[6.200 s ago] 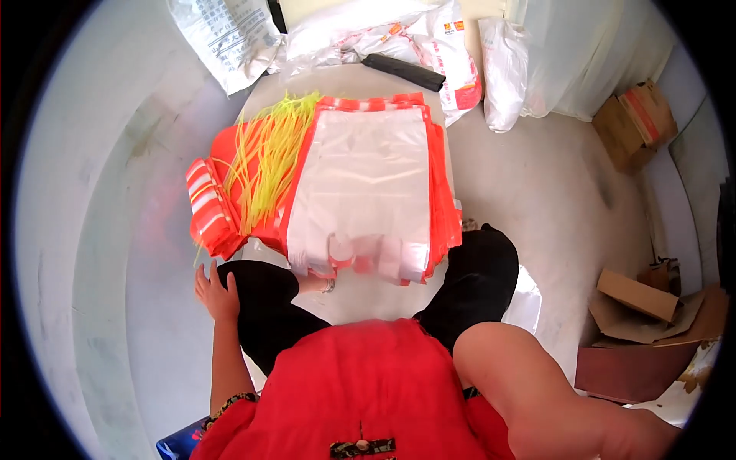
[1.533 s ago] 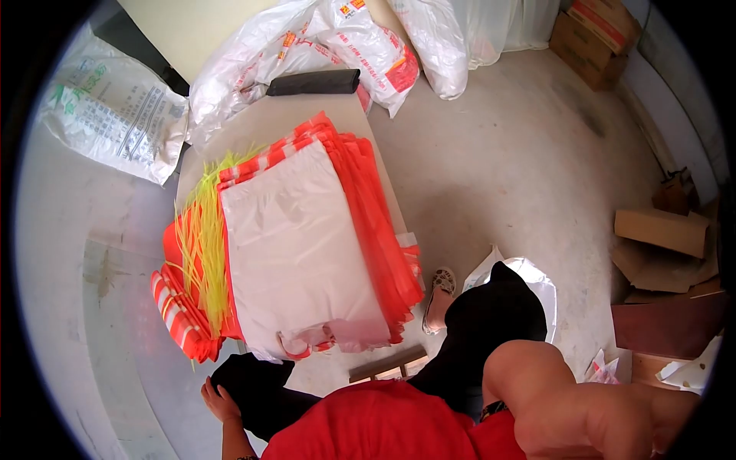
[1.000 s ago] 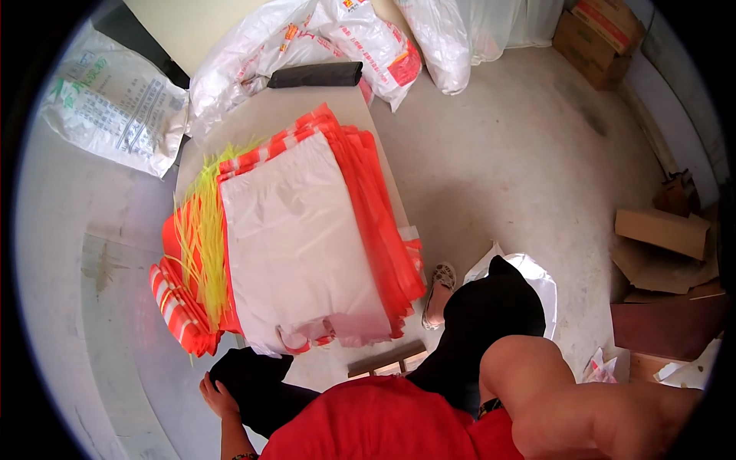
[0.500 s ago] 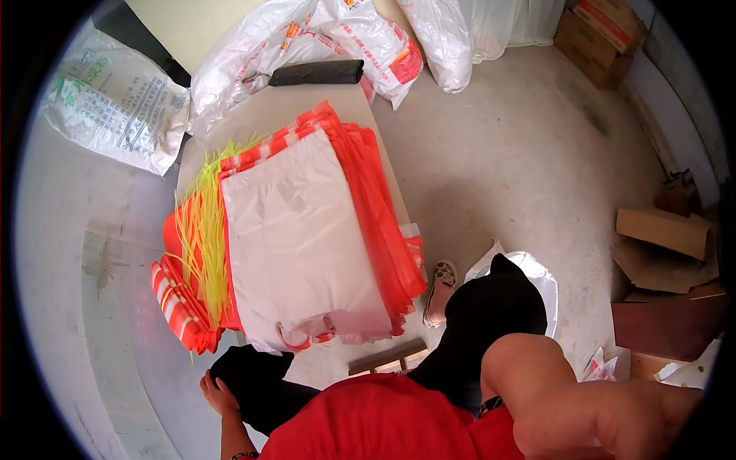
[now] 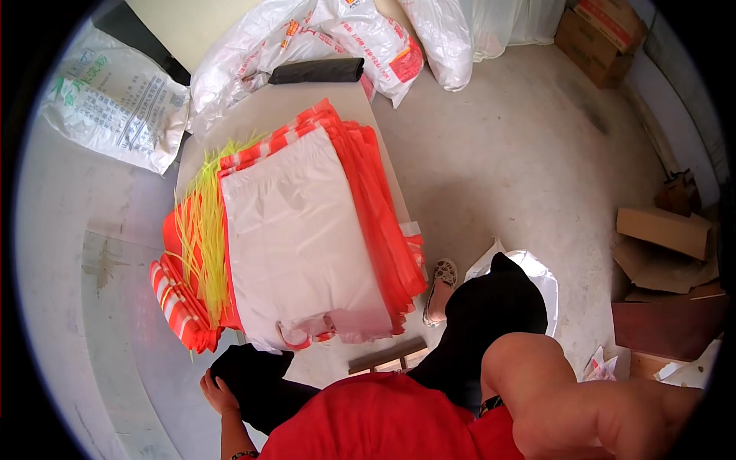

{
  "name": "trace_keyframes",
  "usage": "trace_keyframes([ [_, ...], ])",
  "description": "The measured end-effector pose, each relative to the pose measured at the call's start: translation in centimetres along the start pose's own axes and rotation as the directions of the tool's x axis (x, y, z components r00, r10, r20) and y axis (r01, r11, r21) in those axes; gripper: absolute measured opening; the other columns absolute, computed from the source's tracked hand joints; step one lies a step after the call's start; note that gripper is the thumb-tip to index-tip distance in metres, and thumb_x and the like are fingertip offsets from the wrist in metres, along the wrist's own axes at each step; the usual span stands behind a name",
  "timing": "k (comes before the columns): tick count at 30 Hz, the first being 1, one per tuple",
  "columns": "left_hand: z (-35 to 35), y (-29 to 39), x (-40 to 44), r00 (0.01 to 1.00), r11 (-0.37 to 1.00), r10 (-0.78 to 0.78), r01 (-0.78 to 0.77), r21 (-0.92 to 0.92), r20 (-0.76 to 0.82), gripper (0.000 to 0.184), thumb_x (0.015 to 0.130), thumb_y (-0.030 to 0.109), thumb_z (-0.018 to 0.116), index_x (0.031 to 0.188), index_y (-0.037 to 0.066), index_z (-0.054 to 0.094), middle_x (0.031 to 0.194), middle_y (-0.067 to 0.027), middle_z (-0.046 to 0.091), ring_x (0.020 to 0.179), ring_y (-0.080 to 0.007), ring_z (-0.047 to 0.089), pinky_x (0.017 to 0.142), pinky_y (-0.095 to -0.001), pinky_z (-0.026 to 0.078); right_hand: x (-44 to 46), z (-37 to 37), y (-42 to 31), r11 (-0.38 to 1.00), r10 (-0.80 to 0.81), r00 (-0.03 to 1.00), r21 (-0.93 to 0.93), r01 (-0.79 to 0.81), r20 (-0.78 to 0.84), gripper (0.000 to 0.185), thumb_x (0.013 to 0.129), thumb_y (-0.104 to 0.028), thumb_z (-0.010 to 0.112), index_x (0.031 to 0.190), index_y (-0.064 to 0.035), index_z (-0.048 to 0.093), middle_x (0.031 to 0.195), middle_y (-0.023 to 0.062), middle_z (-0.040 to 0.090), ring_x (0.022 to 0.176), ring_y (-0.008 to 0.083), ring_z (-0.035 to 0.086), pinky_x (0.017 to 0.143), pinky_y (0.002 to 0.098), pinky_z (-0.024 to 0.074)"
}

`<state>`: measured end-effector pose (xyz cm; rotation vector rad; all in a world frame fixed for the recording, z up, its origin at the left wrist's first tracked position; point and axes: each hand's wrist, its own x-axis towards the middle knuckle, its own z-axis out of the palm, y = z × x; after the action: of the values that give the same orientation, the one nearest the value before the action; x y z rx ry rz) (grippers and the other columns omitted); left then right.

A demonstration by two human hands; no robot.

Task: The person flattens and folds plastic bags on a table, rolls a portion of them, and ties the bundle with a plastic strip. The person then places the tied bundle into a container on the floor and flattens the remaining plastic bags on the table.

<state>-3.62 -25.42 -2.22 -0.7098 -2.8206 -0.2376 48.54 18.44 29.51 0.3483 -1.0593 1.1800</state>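
Note:
My left hand (image 5: 218, 392) rests on my left knee (image 5: 244, 376), its fingers laid over the black trousers. My bent right arm (image 5: 563, 399) looms large and blurred at the lower right; its hand is not visible. In front of me a stack of orange-red plastic bags (image 5: 366, 218) lies on a low table (image 5: 268, 96). A whitish plastic sheet (image 5: 303, 245) covers its top. Yellow plastic ties (image 5: 203, 238) are draped along the stack's left side, beside a folded bundle of orange-and-white striped plastic (image 5: 182, 307). Neither hand touches the stack.
A black roll (image 5: 317, 71) lies at the table's far end, near stuffed white plastic bags (image 5: 376, 46). A printed white sack (image 5: 115, 100) stands at left. Cardboard boxes (image 5: 594, 46) sit far right, opened cartons (image 5: 663, 238) nearer. A white bag (image 5: 543, 280) is behind my right knee.

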Motion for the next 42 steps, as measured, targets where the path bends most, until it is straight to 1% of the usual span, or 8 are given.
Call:
trace_keyframes([
  [9,-0.5,0.9,0.0,0.998,0.998,-0.048,0.049,-0.039,0.028,0.043,0.100,0.023,0.055,0.139,0.006,0.059,0.139,-0.0207,0.055,0.129,-0.0417,0.053,0.111,-0.0486,0.042,-0.1,-0.7,2.9,0.976,-0.161,0.985,0.155,0.149,0.066,0.013,0.090,0.000,0.073,0.097,-0.0105,0.077,0.107,0.0049,0.071,0.091,0.0175,0.067,0.071,0.0250,0.0597],
  [12,0.1,0.5,0.1,0.996,0.996,-0.083,0.084,-0.022,0.020,0.044,0.099,0.023,0.055,0.139,0.006,0.059,0.140,-0.0207,0.054,0.129,-0.0423,0.052,0.111,-0.0490,0.042,2.1,-2.7,4.5,0.980,-0.016,0.943,0.190,-0.051,0.334,0.006,0.094,-0.009,0.072,0.089,-0.0136,0.072,0.101,0.0015,0.073,0.080,0.0138,0.064,0.060,0.0217,0.0503],
  [16,-0.4,1.4,-0.1,0.996,0.995,-0.092,0.092,-0.044,0.020,0.044,0.098,0.021,0.056,0.138,0.005,0.059,0.140,-0.0215,0.054,0.129,-0.0436,0.052,0.111,-0.0494,0.042,-0.9,0.9,4.8,0.992,0.015,0.997,0.123,-0.025,0.081,0.011,0.096,-0.014,0.072,0.088,-0.0149,0.064,0.094,0.0022,0.075,0.069,0.0123,0.062,0.058,0.0221,0.0461],
  [19,0.1,0.5,-0.2,0.998,0.998,-0.062,0.062,0.002,-0.004,0.043,0.100,0.021,0.053,0.139,0.005,0.058,0.139,-0.0196,0.054,0.127,-0.0417,0.054,0.109,-0.0475,0.044,0.7,-1.0,2.5,0.952,0.209,0.934,0.157,-0.262,0.289,0.012,0.098,-0.017,0.071,0.091,-0.0144,0.062,0.097,0.0039,0.077,0.067,0.0118,0.062,0.057,0.0217,0.0459],
  [28,0.6,0.2,0.0,0.999,0.999,-0.045,0.045,-0.030,-0.021,0.042,0.098,0.020,0.054,0.136,0.002,0.059,0.137,-0.0210,0.055,0.127,-0.0425,0.052,0.111,-0.0484,0.042,0.2,0.2,3.5,0.963,0.112,0.972,0.219,-0.158,0.206,0.024,0.108,-0.035,0.059,0.096,-0.0141,0.061,0.099,0.0081,0.078,0.060,0.0107,0.061,0.052,0.0206,0.0445],
  [31,0.5,0.0,0.0,0.999,0.998,-0.045,0.045,-0.046,-0.009,0.041,0.098,0.019,0.054,0.135,0.002,0.059,0.137,-0.0212,0.054,0.128,-0.0427,0.052,0.111,-0.0485,0.042,0.2,0.3,5.8,0.947,-0.100,0.967,0.321,0.020,0.235,0.026,0.108,-0.038,0.059,0.098,-0.0135,0.061,0.100,0.0095,0.078,0.060,0.0110,0.062,0.051,0.0210,0.0451],
  [38,0.4,-0.1,0.0,0.999,0.998,-0.034,0.035,-0.058,0.007,0.042,0.098,0.019,0.054,0.136,0.002,0.057,0.135,-0.0217,0.054,0.126,-0.0434,0.052,0.110,-0.0493,0.042,1.3,-1.8,4.3,0.917,0.064,0.886,0.322,-0.234,0.459,0.030,0.109,-0.040,0.055,0.100,-0.0127,0.061,0.100,0.0105,0.078,0.060,0.0117,0.062,0.053,0.0218,0.0465],
  [42,0.9,-0.4,0.2,0.999,0.999,-0.033,0.032,-0.024,-0.015,0.042,0.098,0.019,0.054,0.136,0.002,0.057,0.134,-0.0220,0.054,0.125,-0.0437,0.052,0.110,-0.0497,0.042,-0.6,0.2,5.9,0.954,-0.119,0.951,0.300,0.029,0.287,0.031,0.110,-0.041,0.053,0.099,-0.0128,0.061,0.099,0.0103,0.078,0.061,0.0114,0.062,0.054,0.0217,0.0465],
])
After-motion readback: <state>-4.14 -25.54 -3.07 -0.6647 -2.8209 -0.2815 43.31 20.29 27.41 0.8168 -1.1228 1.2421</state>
